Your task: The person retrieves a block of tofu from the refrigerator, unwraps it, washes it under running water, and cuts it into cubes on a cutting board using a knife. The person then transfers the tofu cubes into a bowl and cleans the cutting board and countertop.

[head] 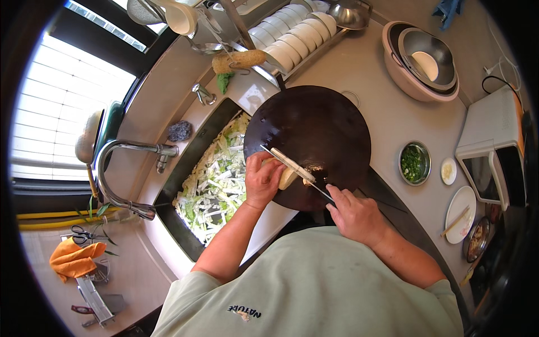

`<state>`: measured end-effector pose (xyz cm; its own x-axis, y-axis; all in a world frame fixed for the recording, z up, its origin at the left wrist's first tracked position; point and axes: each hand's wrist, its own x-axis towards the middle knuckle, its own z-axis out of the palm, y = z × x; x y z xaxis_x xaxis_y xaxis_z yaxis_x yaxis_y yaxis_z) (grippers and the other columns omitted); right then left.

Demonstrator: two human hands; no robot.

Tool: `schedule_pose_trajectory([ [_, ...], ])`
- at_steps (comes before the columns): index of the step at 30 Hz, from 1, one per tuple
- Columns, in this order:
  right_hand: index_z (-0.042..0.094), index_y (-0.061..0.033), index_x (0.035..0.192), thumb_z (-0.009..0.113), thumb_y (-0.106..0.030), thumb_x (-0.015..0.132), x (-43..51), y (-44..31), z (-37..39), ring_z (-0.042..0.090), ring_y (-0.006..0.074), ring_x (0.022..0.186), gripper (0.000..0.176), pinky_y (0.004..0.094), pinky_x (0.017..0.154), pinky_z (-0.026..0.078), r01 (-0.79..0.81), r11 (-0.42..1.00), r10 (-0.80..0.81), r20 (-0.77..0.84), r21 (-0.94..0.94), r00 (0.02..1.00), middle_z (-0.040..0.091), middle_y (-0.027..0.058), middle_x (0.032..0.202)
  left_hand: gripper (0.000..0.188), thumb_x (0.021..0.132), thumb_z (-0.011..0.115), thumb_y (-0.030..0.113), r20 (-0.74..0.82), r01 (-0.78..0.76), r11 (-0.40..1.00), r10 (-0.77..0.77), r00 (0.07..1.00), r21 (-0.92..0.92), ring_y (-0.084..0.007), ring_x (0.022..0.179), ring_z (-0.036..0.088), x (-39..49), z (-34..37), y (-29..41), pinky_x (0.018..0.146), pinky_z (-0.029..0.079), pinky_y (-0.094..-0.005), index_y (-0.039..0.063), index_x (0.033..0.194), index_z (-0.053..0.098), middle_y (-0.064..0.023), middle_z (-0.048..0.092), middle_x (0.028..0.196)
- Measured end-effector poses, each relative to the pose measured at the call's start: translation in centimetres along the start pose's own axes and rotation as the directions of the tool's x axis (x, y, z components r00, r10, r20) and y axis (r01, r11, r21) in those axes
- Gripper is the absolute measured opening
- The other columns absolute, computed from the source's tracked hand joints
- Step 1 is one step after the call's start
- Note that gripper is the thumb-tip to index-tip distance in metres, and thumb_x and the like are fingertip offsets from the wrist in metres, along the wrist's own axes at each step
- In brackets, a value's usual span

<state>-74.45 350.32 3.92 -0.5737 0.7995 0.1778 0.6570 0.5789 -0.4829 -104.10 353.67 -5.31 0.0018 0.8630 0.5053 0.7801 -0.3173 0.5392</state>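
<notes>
A round dark cutting board (pixel 311 122) lies in front of me, partly over the sink's edge. On its near left part, my left hand (pixel 262 179) steadies a pale, rounded piece of food (pixel 288 178), its kind unclear, with bent fingertips. My right hand (pixel 356 214) grips the dark handle of a knife (pixel 321 191). The blade stands on edge across the food, close to my left fingers. A pale strip (pixel 286 158) lies along the blade's far side. Small bits and a wet, shiny patch are near the blade. My right palm hides most of the handle.
Left of the board, the sink (pixel 168 196) holds shredded cabbage (pixel 214 181) under a curved faucet (pixel 107 168). A bowl of chopped greens (pixel 414 163), a small dish (pixel 448 171) and a plate with chopsticks (pixel 461 215) stand right. Beyond are stacked basins (pixel 391 71) and a bowl rack (pixel 311 54).
</notes>
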Motion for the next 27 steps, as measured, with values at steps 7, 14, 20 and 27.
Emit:
schedule_pose_trajectory([
  [7, 0.063, -0.002, 0.142, 0.078, -0.022, 0.099, 0.0, -0.1, 0.3, 0.071, 0.0253, 0.065, 0.05, 0.0402, 0.053, 0.055, -0.008, 1.0, 0.008, 0.014, -0.007, 1.0, 0.065, 0.0085, 0.09, 0.019, 0.082, 0.091, 0.007, -0.001, 0.01, 1.0, -0.01, 1.0, 0.017, -0.0349, 0.108, 0.066, -0.2, 0.4, -0.3, 0.094, 0.053, -0.0448, 0.008, 0.097, 0.08, -0.0116, 0.069, 0.112],
  [14, 0.061, 0.0002, 0.141, 0.075, -0.021, 0.101, 0.8, -0.2, 0.3, 0.072, 0.0287, 0.066, 0.048, 0.0428, 0.055, 0.057, -0.016, 0.999, 0.013, 0.057, 0.041, 0.998, 0.067, 0.0107, 0.09, 0.017, 0.084, 0.091, 0.01, 0.007, 0.042, 0.999, -0.042, 0.999, 0.007, -0.0345, 0.109, 0.066, -0.4, 0.3, -0.4, 0.096, 0.054, -0.0445, 0.008, 0.097, 0.08, -0.0112, 0.07, 0.114],
  [20, 0.06, -0.0017, 0.136, 0.075, -0.021, 0.101, 4.6, -0.3, 3.3, 0.074, 0.0333, 0.068, 0.042, 0.0446, 0.057, 0.059, -0.046, 0.997, 0.042, 0.082, 0.057, 0.996, 0.072, 0.0136, 0.095, 0.018, 0.082, 0.09, 0.008, 0.011, 0.058, 0.998, -0.058, 0.998, 0.003, -0.0337, 0.11, 0.067, -0.5, 0.4, -0.3, 0.096, 0.054, -0.0432, 0.007, 0.099, 0.082, -0.0115, 0.071, 0.115],
  [27, 0.059, -0.0034, 0.136, 0.072, -0.023, 0.103, 2.7, 1.2, 4.6, 0.075, 0.0358, 0.073, 0.04, 0.0482, 0.062, 0.061, -0.077, 0.994, 0.071, 0.081, 0.075, 0.994, 0.071, 0.0133, 0.095, 0.014, 0.085, 0.09, 0.01, -0.008, 0.073, 0.997, -0.073, 0.997, -0.013, -0.0325, 0.111, 0.066, -0.7, 0.6, -0.3, 0.097, 0.053, -0.0437, 0.01, 0.097, 0.082, -0.0094, 0.071, 0.117],
])
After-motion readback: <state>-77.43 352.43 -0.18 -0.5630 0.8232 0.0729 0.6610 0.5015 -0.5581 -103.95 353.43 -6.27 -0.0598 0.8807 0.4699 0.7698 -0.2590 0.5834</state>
